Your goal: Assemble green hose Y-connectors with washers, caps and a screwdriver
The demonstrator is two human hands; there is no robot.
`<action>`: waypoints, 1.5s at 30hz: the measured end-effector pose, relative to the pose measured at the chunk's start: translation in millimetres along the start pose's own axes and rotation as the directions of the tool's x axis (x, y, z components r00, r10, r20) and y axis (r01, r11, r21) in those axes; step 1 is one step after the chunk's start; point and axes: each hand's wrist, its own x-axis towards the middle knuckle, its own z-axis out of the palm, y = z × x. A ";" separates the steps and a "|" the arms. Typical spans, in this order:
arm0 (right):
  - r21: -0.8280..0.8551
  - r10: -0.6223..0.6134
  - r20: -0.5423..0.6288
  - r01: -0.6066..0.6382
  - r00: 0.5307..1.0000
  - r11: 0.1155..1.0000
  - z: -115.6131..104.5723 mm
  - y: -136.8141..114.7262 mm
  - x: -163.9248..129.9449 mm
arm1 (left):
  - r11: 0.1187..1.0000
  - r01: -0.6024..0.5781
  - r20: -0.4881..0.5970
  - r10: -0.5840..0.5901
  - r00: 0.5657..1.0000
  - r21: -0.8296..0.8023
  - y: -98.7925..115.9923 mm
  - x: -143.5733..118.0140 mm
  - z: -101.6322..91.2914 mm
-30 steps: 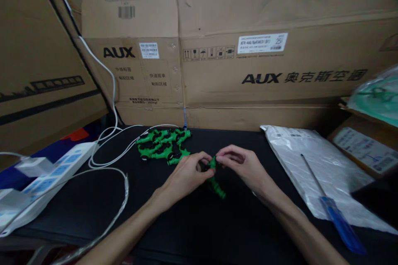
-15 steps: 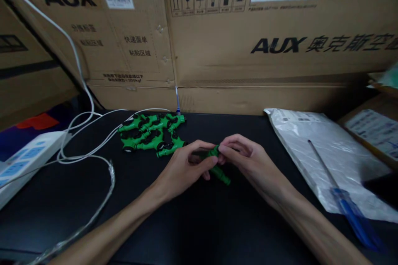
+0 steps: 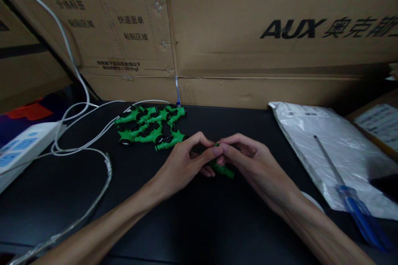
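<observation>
Dim light is falling from above the black table (image 3: 192,219). Edges are bending and blurring, especially around the screwdriver (image 3: 354,203).

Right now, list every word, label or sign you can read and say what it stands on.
"AUX", with Chinese characters cut off at the frame edge: right cardboard box.
"AUX", top cropped: left cardboard box.
Chinese print in three small blocks: left cardboard box, too blurred to quote.
Row of handling pictograms: right cardboard box, top edge.
Labels on the white plastic bag and the power strip: too small to read.
</observation>
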 end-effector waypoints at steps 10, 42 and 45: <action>0.022 -0.018 -0.021 0.019 1.000 1.000 2.6 3.5 0.8 | 0.999 0.010 -0.004 -0.010 1.000 -0.045 4.2 -3.7 5.3; -0.056 -0.165 -0.047 0.162 0.985 0.985 9.2 4.0 -4.1 | 0.961 0.054 0.039 -0.045 0.998 -0.271 -3.4 -0.2 -1.7; -0.083 -0.184 -0.060 0.179 0.981 0.980 9.9 4.9 -3.8 | 0.950 0.082 0.037 -0.075 0.997 -0.300 -4.4 -0.3 -2.8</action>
